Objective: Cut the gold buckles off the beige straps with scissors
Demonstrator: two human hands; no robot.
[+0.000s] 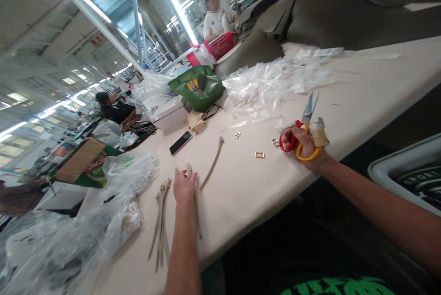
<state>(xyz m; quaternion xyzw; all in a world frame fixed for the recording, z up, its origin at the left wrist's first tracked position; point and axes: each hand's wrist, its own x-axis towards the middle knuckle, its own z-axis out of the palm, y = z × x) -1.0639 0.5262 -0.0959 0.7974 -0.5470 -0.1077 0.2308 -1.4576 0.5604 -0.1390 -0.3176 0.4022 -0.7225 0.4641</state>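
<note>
Red and yellow loops are forming the handles of the steel-bladed scissors (307,116), and the person's right hand (303,142) is holding them, fingers curling through the loops, blades standing slightly apart and pointing away from the body. A pale, bulky wrapped bundle (319,134) is sitting against that hand (I cannot tell what it is).

The left hand (185,185) is resting low over the table (237,184), fingers bent and a little parted, touching narrow grey straps with metal buckles showing past the fingertips; how firmly they are gripping, I cannot tell. A loose narrow grey strap (212,162) is lying just to the right, and a cluster of grey buckled straps (161,212) is fanning out on the left. Three small gold-coloured rectangular buckles (259,155) are lying between the hands, one close to the scissors hand.

Among the containers, a clear crumpled plastic bag (132,217) at the left is showing small pale-gold pieces through its side. A dark green glossy pouch (198,89) is leaning over a white box (171,115), the contents of both staying hidden from me. Farther back, a red plastic basket (222,46) is standing near a co-worker in white (213,24).
</note>
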